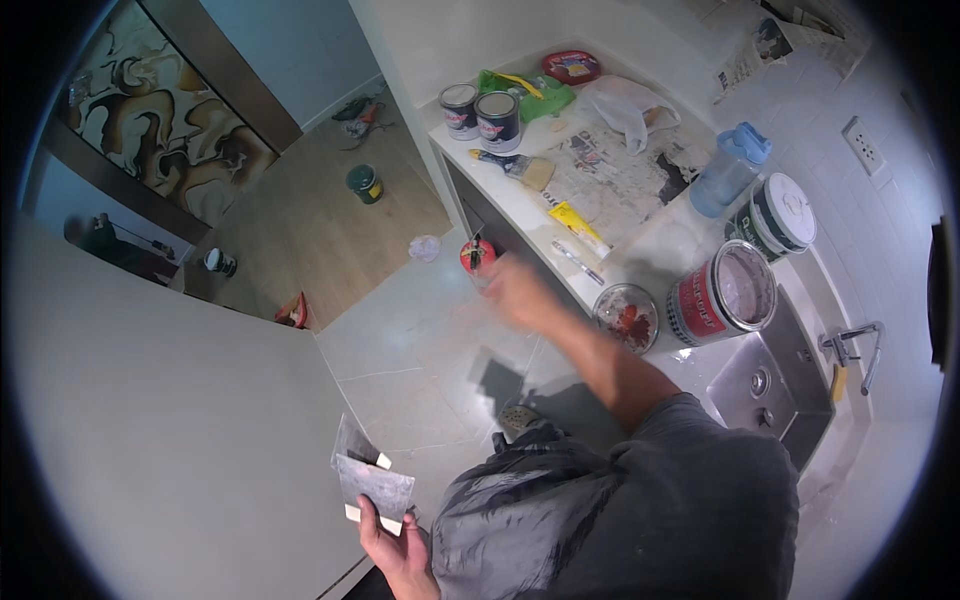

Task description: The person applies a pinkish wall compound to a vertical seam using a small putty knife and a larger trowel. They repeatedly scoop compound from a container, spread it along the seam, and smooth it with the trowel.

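At about six o'clock, nearest the camera, the left hand (pixel 392 548) holds two flat grey putty blades (pixel 370 478), its fingers (pixel 368 516) pinched on the pale handle ends at their lower edge. The blades stand up and fan a little apart, in front of the smooth grey wall (pixel 170 400) that fills the eight o'clock side.

From the dark-sleeved shoulder at five o'clock the bare right forearm runs up toward the centre. The right hand (pixel 515 292) sits there, just off the front edge of the bench (pixel 660 240), and is smeared by motion; whether its fingers are spread or closed cannot be told. Just beside it, at its ten o'clock, hangs a small red round thing (pixel 477 255), possibly a lid or a small pot, and it is not clear that the hand touches it.

On the bench at three o'clock of the hand stands a small glass jar (pixel 626 317) with red residue, then an open red-labelled paint tin (pixel 722 294), with the steel sink (pixel 775 385) below it. Further out at two o'clock are a white lidded bucket (pixel 775 215) and a blue bottle (pixel 730 170). Toward twelve o'clock lie spread newspaper (pixel 610 170), a paintbrush (pixel 515 166), two dark tins (pixel 482 115), a green cloth (pixel 530 95) and a red lid (pixel 572 67).

On the floor at ten o'clock stands a green can (pixel 364 184).
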A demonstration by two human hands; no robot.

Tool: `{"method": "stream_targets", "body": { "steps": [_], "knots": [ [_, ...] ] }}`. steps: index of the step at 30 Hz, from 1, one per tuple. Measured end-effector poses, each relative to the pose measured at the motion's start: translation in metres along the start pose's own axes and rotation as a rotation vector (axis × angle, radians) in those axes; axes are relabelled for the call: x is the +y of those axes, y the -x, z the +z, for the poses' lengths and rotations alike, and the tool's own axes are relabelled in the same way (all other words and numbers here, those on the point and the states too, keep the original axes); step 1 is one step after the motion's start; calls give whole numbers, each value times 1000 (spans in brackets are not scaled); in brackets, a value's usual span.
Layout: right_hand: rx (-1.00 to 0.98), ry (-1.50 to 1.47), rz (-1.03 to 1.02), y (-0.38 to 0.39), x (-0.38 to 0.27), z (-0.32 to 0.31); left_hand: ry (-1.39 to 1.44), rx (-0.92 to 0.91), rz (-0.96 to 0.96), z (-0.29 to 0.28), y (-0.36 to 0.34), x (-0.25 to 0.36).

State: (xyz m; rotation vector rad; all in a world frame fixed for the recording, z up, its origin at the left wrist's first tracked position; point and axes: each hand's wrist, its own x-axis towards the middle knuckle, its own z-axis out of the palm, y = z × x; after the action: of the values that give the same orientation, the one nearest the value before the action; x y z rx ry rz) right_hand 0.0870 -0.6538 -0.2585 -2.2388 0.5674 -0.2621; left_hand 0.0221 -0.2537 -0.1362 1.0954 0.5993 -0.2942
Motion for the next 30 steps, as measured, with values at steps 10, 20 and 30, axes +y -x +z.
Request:
{"method": "stream_targets", "body": {
  "steps": [10,20,30],
  "knots": [
    [420,615,-121,13,217,-8,-235,89,97,-86,9,6],
    [115,-64,-116,-14,14,121,342,49,51,-214,42,6],
    [-1016,-1010,-1010,348,-595,306,560,156,201,-448,130,24]
  ]
}}
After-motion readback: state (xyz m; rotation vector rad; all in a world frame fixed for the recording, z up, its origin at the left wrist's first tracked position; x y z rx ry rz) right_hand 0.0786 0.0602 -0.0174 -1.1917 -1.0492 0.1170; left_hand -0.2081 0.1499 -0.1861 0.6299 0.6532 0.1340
